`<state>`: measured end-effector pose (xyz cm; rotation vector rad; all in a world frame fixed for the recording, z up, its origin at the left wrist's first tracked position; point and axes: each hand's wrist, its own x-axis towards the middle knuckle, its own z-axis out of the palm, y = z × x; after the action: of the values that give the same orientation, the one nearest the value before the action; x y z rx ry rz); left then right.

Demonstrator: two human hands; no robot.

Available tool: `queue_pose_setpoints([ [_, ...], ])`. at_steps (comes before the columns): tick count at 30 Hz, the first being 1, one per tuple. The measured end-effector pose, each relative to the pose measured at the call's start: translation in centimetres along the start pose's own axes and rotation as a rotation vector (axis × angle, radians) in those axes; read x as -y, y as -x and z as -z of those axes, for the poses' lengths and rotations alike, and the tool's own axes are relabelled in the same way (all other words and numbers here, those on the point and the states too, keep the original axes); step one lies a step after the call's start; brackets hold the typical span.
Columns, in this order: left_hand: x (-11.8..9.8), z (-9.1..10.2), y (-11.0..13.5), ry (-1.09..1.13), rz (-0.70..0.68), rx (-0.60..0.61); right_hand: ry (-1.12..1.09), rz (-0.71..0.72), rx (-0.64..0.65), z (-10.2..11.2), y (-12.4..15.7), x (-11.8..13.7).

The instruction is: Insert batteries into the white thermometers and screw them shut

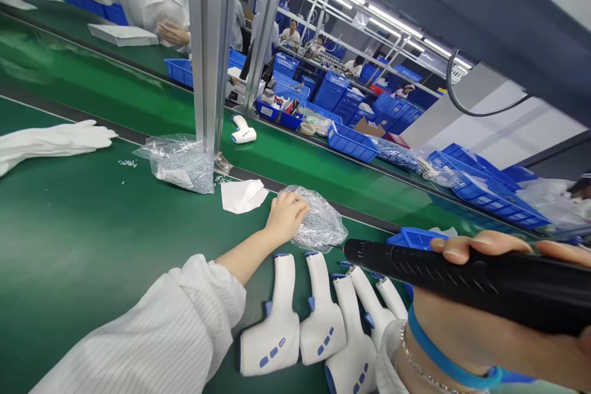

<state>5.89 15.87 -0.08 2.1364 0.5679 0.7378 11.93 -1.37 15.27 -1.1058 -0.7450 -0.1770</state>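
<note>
My left hand (287, 217) reaches over the near side of a clear plastic bag of small screws (323, 221), its fingertips at the bag's opening. Whether a screw is between those fingers cannot be made out. Wrapped in my right hand (496, 249) is a black electric screwdriver (415, 268), held nearly level with its thin bit pointing left toward the bag. Below lie several white infrared thermometers with blue buttons, among them one thermometer (272, 326) nearest my left forearm and another (323, 314) beside it.
A second bag of screws (184, 166) stands left by the metal post (207, 55), with loose screws near it. White paper (242, 195) lies between the bags. A white glove (55, 141) rests at far left. Beyond, one thermometer (242, 129) sits on the green conveyor; a co-worker (157, 0) stands across.
</note>
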Motion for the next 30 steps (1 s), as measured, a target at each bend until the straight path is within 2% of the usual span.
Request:
queue_pose_setpoints([
  [2, -0.8, 0.5, 0.2, 0.127, -0.021, 0.030, 0.003, 0.109, 0.006, -0.4, -0.1, 0.3],
  [4, -1.7, 1.0, 0.6, 0.275, -0.037, 0.092, -0.013, 0.149, 0.029, -0.6, -0.1, 0.7],
  [9, -3.3, 1.5, 1.7, 0.607, 0.021, 0.291, 0.051, 0.236, -0.063, -2.0, 0.3, 1.3],
  [13, -3.7, 1.3, 1.9, 0.778, 0.072, 0.384, 0.086, 0.345, -0.118, -2.8, 0.1, 0.8],
  [17, -3.8, 1.3, 1.8, 0.872, 0.102, 0.449, 0.018, 0.480, -0.053, -2.1, -0.6, 0.1],
  [23, -3.9, 1.4, 1.9, 0.932, 0.112, 0.484, 0.023, 0.370, -0.002, -1.7, -0.2, 0.2],
  [30, -3.9, 1.5, 1.9, 0.924, 0.090, 0.506, -0.038, 0.375, 0.021, -2.0, -0.2, -0.3],
])
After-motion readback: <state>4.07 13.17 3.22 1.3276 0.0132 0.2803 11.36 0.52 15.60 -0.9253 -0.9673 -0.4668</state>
